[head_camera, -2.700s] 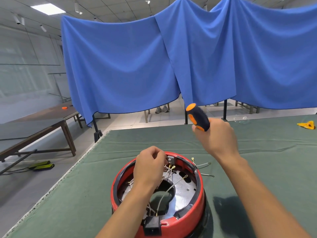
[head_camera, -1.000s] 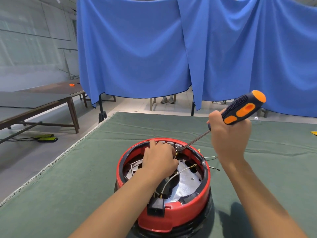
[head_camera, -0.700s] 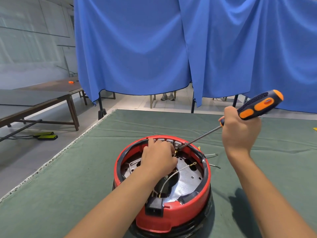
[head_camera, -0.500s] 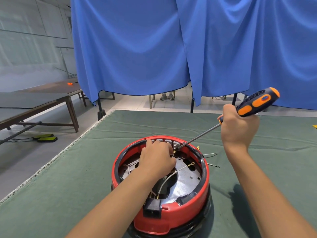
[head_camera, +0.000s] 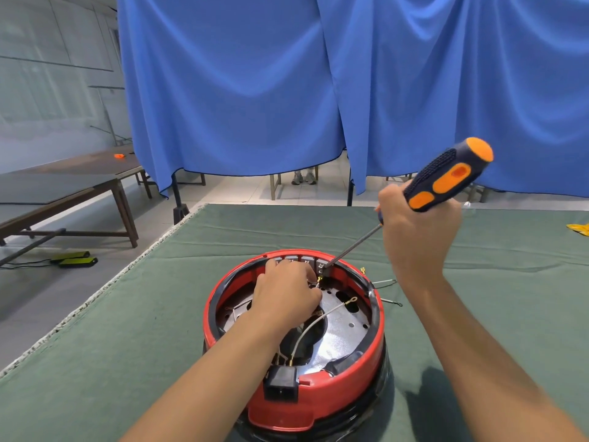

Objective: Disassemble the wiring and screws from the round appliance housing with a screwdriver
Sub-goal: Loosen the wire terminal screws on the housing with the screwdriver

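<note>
A round red appliance housing stands upside down on the green cloth, its silver metal plate and a white wire exposed. My left hand reaches inside near the far rim, fingers curled and pinching a wire terminal there. My right hand grips the black and orange screwdriver by its handle. Its shaft slants down to the left, and the tip sits at the terminal block on the far rim.
The table wears a green cloth, its left edge running diagonally. Loose wire ends lie just right of the housing. A yellow object lies at far right. Blue curtains hang behind; wooden tables stand left.
My right hand swung the screwdriver from upright to slanted, bringing the tip to the terminal block, and has since held it there. My left hand stays inside the housing.
</note>
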The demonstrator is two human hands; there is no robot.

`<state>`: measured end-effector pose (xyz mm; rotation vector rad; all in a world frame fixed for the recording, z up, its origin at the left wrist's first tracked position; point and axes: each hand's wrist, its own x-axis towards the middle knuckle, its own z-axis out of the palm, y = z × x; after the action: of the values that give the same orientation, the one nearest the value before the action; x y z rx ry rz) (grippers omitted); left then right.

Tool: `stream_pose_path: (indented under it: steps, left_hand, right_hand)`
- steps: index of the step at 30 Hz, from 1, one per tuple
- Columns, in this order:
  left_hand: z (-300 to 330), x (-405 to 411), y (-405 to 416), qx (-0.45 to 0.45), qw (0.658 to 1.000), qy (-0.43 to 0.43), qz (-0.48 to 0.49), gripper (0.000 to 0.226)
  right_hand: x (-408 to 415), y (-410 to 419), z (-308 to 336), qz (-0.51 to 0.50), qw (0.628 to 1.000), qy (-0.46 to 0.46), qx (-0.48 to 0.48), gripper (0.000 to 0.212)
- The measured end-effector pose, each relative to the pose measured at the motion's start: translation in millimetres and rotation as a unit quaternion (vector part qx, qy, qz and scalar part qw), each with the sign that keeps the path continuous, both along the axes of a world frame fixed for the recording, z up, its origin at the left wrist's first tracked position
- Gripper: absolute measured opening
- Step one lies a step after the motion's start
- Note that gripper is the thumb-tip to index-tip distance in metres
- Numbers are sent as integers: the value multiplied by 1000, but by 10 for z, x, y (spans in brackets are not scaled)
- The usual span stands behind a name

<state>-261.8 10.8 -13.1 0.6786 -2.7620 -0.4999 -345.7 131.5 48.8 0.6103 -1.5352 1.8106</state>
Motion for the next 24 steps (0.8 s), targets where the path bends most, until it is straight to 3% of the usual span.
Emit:
stream_pose_path:
  steps: [7,24]
  left_hand:
    - [2,3,-6,11,1000,7,2,28]
    - [-2,10,-13,16,1000,5,2,28]
  right_hand:
    - [137,-38,-24,-16,997,60,54,38]
    - [171,-63,-108,-19,999,26,40,35]
